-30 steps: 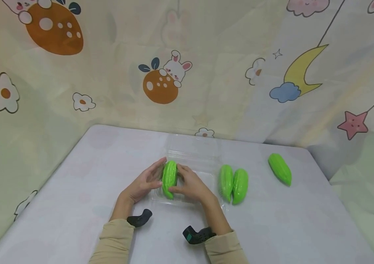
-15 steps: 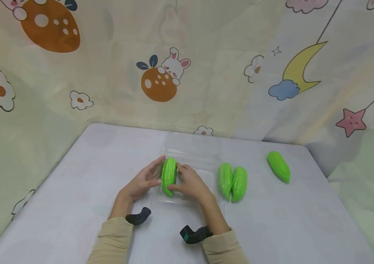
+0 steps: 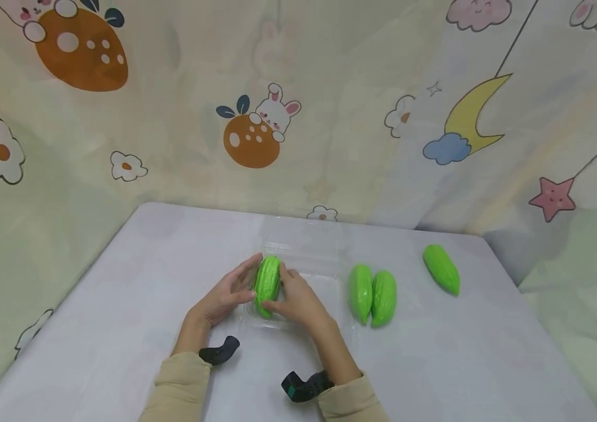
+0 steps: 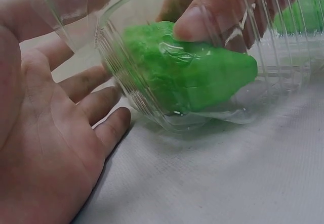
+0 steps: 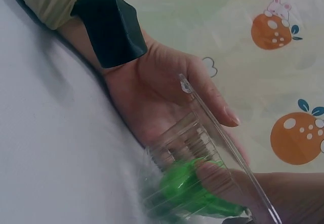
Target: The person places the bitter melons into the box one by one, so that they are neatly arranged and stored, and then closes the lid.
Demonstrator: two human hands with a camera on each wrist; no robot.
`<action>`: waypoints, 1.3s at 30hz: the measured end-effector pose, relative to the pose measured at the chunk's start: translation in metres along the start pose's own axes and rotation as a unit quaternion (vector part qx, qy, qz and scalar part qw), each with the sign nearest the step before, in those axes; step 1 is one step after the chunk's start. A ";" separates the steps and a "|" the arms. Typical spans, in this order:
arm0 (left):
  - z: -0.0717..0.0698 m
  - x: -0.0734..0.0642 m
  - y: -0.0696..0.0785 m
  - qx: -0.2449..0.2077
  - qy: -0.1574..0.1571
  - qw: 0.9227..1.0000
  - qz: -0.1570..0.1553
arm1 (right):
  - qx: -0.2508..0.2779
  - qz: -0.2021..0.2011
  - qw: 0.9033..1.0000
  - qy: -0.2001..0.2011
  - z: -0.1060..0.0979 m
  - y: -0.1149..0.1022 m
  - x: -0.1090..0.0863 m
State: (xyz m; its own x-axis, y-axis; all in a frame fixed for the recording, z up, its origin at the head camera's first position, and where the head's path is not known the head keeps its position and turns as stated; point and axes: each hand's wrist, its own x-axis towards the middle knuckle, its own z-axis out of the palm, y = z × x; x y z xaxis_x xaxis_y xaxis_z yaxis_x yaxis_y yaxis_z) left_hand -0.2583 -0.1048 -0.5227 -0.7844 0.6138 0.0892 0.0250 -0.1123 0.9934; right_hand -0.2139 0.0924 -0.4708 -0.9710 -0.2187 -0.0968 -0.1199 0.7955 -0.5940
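Note:
In the head view, a clear plastic clamshell box (image 3: 324,293) stands mid-table, its lid folded back. A bright green ridged bitter melon (image 3: 268,287) sits lengthwise along the left side of the box. My right hand (image 3: 300,299) reaches inside and pinches it between thumb and fingers; the thumb (image 4: 195,24) shows against its surface in the left wrist view. My left hand (image 3: 227,293) stays by the left wall, fingers extended along the outside, as the palm (image 4: 45,118) shows. Through the wall, the right wrist view also shows the melon (image 5: 187,188).
Two bitter melons (image 3: 372,296) lie side by side just right of the box. Another bitter melon (image 3: 442,269) rests farther off at the back right. All stand on a white table (image 3: 182,246) backed by a printed curtain (image 3: 182,117).
The right hand has shifted slightly left, bringing the bitter melon closer to the left wall of the box. My left hand keeps its place there. The head view has tilted a little.

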 end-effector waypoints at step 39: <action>0.008 -0.009 0.005 -0.004 -0.002 1.000 -0.003 | -0.036 -0.045 0.994 0.090 -0.048 0.003 -0.033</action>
State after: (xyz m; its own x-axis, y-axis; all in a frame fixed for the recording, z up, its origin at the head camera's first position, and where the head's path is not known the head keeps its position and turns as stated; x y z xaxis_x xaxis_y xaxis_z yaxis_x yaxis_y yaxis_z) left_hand -0.2466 -0.1045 -0.5181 -0.7820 0.6177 0.0829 0.0151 -0.1142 0.9933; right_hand -0.1923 0.1290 -0.4310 -0.9761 -0.1915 0.1025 -0.2164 0.8166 -0.5352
